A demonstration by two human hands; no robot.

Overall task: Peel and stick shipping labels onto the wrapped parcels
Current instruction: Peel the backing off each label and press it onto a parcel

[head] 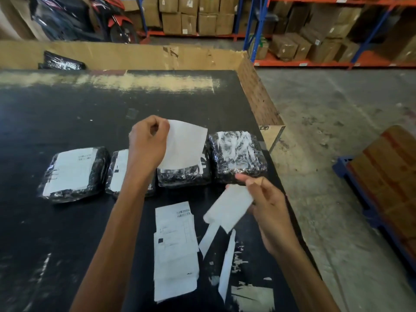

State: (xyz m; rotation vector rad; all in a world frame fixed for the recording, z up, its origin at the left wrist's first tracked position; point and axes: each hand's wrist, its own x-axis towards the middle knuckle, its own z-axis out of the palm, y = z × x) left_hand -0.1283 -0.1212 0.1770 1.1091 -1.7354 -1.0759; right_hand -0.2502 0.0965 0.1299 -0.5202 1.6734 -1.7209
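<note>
Near the counter's (56, 122) front edge lies a stack of printed labels (175, 248) with loose backing strips (226, 264) beside it. Above them, the right hand (265, 212) pinches a curled backing sheet (228, 206), while the left hand (147, 143), fingers closed, holds a peeled label (185, 146) over the row of four wrapped parcels (238, 154) mid-counter; the two leftmost already carry labels. A cardboard box (135, 56) stands at the far edge.

The left hand (147, 143) is raised with its back to the camera, fingers curled and pinched shut on a sheet, bare forearm running down to the lower left. Lower and to its right, the right hand (265, 206) is turned inward, thumb and fingertips pinching another sheet, wrist bent.
</note>
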